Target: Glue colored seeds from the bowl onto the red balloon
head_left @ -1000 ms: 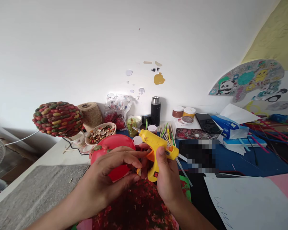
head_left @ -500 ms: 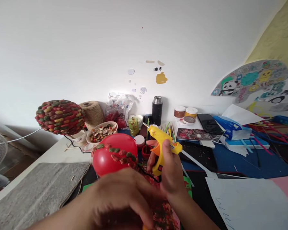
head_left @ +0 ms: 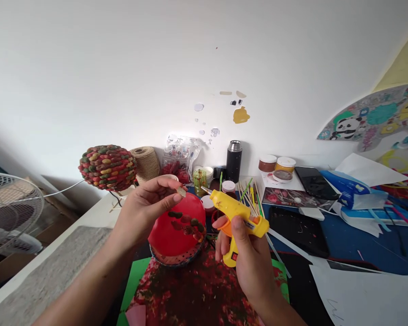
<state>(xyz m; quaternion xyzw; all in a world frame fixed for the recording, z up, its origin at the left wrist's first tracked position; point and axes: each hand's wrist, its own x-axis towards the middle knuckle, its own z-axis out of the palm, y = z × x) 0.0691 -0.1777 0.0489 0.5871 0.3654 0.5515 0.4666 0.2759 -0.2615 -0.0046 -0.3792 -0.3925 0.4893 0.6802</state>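
Observation:
My left hand [head_left: 146, 206] is raised over the left side of the red balloon [head_left: 166, 231]. Between its thumb and fingertips is a small pale shell [head_left: 181, 191]. My right hand [head_left: 246, 249] grips a yellow hot glue gun [head_left: 233, 206], its nozzle aimed up and left toward the shell but apart from it. A glue stick sticks out of the gun's back. The balloon rests in a dark-rimmed basket [head_left: 177, 261]. Rows of red and green painted shells [head_left: 188, 224] cling to its right side.
A shell-covered ball [head_left: 107, 167], a twine spool [head_left: 145, 164] and a black flask [head_left: 234, 160] stand at the back. Paint jars [head_left: 285, 164], sticks [head_left: 255, 194] and a phone [head_left: 314, 182] lie to the right. A paint-stained sheet [head_left: 190, 294] covers the front; a fan [head_left: 10, 213] is at left.
My left hand has risen from the front of the table to above the balloon, and the pale shell now shows in its fingers. The view has shifted left; the glue gun stays in my right hand.

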